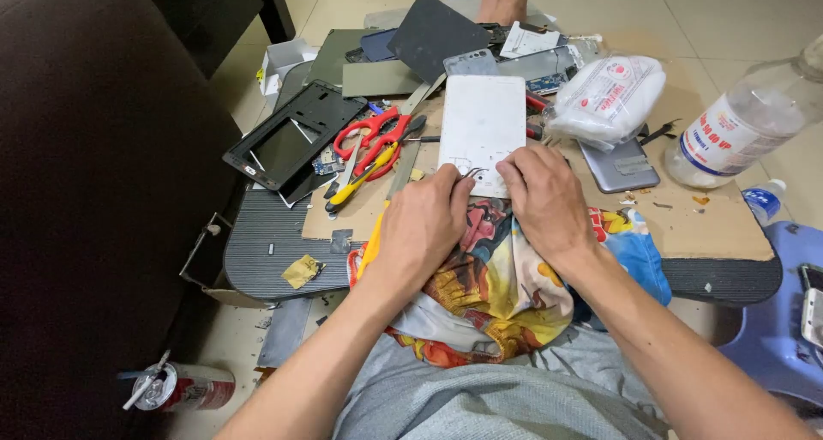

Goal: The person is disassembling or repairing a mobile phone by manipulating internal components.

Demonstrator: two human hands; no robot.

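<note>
A white flat device back panel (482, 124) lies on the brown cardboard sheet (686, 221), long side pointing away from me. My left hand (422, 227) rests at its near edge, fingers curled around thin metal tweezers (471, 173) whose tips touch the panel's near end. My right hand (543, 201) presses on the panel's near right corner with its fingertips. Both wrists rest on a colourful printed cloth (497, 290) bunched in my lap.
Red-handled scissors (373, 135) and yellow-handled pliers (360, 178) lie left of the panel beside a black device frame (291, 140). A white plastic bag (609, 97), a grey phone (619, 165) and a clear bottle (741, 123) sit right. A can (184, 387) stands on the floor.
</note>
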